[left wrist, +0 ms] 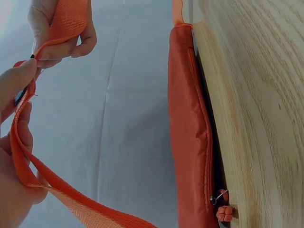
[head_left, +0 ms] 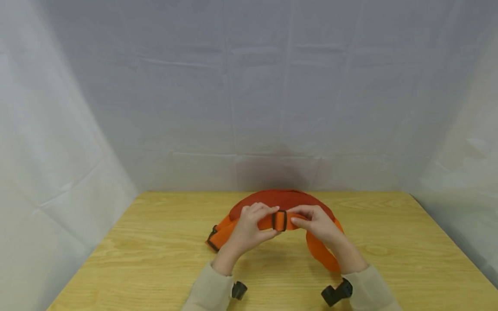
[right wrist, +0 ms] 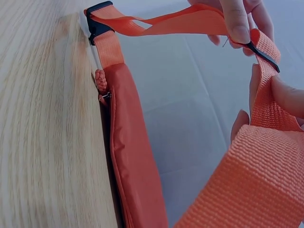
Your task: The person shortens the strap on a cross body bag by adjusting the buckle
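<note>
Creased pale sheeting (head_left: 260, 95) backs a wood-grained table (head_left: 144, 268) carrying a smooth, curved red bag (head_left: 276, 198), whose coarsely woven orange strap (head_left: 321, 252) is held up, the left hand (head_left: 247, 228) and right hand (head_left: 320, 224) pinching it between their fingers (head_left: 268, 211) at a flat rectangular black slider (head_left: 284, 220).

Bright orange marks the strap (head_left: 320, 252), its webbing showing a fine woven rib in the right wrist view, against the solid black of the slider (head_left: 285, 220) and the buckle (right wrist: 99, 26). The bag (head_left: 278, 198) is plain deep red, its zip pull (left wrist: 224, 213) a braided knot in orange-red. Beige sleeves (head_left: 212, 287) and black wrist devices (head_left: 336, 294) appear over a yellowish table (head_left: 155, 250) streaked with wood grain, before an unpatterned grey-white backdrop (head_left: 256, 95).
</note>
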The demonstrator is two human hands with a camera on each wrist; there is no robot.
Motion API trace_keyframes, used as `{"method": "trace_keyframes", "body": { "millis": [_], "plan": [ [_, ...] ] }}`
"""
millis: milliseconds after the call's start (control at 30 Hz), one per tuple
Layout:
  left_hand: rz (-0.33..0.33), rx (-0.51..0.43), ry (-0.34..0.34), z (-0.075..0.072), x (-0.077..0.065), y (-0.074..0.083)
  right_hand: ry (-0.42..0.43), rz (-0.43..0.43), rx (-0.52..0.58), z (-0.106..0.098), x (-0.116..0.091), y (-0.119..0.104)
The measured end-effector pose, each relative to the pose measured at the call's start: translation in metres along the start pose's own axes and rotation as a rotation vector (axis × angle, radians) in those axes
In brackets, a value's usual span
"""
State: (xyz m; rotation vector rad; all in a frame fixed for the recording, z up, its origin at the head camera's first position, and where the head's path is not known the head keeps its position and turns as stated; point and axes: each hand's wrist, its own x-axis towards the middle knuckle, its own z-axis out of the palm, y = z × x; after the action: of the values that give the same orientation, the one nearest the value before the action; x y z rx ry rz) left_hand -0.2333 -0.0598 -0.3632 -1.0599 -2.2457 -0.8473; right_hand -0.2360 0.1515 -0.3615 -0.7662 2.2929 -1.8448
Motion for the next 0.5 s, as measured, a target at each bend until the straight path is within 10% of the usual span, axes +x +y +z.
{"method": "trace_keyframes", "body": {
  "millis": [500],
  "plan": [
    [0.025, -0.003, -0.018, 0.0006, -0.0002, 0.0053, -0.036, 0.026, 0.079, 0.0046, -0.0009, -0.0049]
  ]
}}
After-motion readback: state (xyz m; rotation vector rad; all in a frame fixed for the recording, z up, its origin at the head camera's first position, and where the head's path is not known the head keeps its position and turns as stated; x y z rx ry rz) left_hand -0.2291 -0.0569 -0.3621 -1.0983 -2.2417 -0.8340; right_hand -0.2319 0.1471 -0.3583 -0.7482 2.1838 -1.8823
